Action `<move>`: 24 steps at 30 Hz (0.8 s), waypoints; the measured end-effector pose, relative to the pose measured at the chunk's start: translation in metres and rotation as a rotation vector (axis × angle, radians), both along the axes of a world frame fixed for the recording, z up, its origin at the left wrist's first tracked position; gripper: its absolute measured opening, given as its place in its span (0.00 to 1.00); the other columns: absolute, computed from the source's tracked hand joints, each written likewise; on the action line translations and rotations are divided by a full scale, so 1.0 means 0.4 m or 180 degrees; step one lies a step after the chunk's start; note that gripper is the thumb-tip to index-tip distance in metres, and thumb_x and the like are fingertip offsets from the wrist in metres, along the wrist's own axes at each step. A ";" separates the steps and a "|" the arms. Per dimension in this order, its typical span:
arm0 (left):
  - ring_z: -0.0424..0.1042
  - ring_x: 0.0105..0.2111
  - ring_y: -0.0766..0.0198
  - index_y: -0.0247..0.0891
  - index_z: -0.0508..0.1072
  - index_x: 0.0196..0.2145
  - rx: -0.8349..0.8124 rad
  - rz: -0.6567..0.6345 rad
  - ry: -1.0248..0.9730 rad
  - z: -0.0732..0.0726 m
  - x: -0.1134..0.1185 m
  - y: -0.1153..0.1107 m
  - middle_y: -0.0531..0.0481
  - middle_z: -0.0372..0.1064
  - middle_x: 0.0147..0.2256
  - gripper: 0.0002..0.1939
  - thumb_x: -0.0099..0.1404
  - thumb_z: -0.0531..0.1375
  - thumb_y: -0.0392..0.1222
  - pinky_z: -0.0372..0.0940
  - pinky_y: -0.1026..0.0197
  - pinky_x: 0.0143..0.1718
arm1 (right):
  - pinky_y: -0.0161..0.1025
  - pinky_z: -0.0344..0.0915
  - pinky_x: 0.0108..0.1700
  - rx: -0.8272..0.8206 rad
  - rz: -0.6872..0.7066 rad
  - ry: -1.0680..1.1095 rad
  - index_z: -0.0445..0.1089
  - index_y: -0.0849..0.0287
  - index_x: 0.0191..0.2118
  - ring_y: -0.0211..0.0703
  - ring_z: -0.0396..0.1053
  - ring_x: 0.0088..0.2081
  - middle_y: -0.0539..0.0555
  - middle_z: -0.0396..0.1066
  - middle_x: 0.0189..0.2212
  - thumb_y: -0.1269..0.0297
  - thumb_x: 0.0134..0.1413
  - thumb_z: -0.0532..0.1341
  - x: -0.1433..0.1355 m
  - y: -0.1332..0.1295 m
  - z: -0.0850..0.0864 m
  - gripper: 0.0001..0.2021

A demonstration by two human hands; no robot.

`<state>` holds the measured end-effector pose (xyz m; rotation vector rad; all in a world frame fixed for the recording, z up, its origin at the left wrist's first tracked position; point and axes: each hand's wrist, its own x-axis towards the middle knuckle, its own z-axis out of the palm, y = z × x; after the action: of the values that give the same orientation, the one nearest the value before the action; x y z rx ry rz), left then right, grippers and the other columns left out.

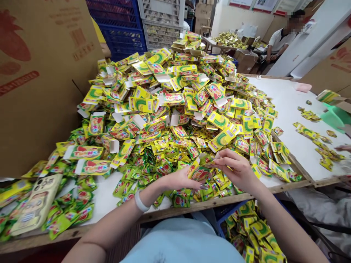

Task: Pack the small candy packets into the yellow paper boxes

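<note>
My left hand [179,179] is wrapped round a small yellow and green box [195,172] above the table's front edge. At the box's open end, the fingertips of my right hand [237,168] pinch a small green packet [207,160]. Beneath and behind both hands lie loose green and yellow packets [142,168]. Behind them rises a large heap of yellow boxes [171,98], many with white flaps standing open.
Large cartons [41,91] stand at the left, near a phone [37,202]. A blue crate [219,219] of boxes sits below the wooden table edge [290,185]. Stacked crates [117,27] and a seated person [279,42] are behind. Another hand [344,148] shows at far right.
</note>
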<state>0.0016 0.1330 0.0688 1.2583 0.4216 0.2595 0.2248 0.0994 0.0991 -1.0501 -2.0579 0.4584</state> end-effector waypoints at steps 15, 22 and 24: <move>0.72 0.37 0.59 0.38 0.61 0.58 0.0573 0.0139 0.0037 -0.038 0.007 -0.050 0.46 0.71 0.40 0.37 0.57 0.67 0.56 0.70 0.55 0.40 | 0.57 0.61 0.63 -0.0957 0.0228 0.0110 0.78 0.53 0.39 0.56 0.59 0.65 0.59 0.61 0.64 0.58 0.65 0.59 0.025 -0.065 -0.071 0.11; 0.59 0.60 0.45 0.40 0.71 0.51 0.3826 0.1819 0.1584 -0.022 -0.078 0.075 0.38 0.63 0.56 0.16 0.66 0.62 0.44 0.53 0.35 0.62 | 0.61 0.55 0.62 0.1426 -0.2765 -0.0663 0.70 0.55 0.49 0.67 0.60 0.61 0.69 0.67 0.54 0.54 0.53 0.69 0.247 -0.012 -0.009 0.20; 0.56 0.62 0.41 0.39 0.73 0.45 0.4072 0.1839 0.2043 -0.043 -0.096 0.101 0.37 0.61 0.57 0.14 0.63 0.65 0.44 0.51 0.32 0.62 | 0.60 0.61 0.58 0.1399 -0.2225 -0.0770 0.65 0.58 0.54 0.64 0.66 0.55 0.67 0.70 0.50 0.56 0.57 0.66 0.171 0.018 -0.031 0.22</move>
<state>-0.0369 0.1733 0.0518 2.4693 1.3002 0.6771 0.2930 0.1066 0.0866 -1.4840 -1.7115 -0.4716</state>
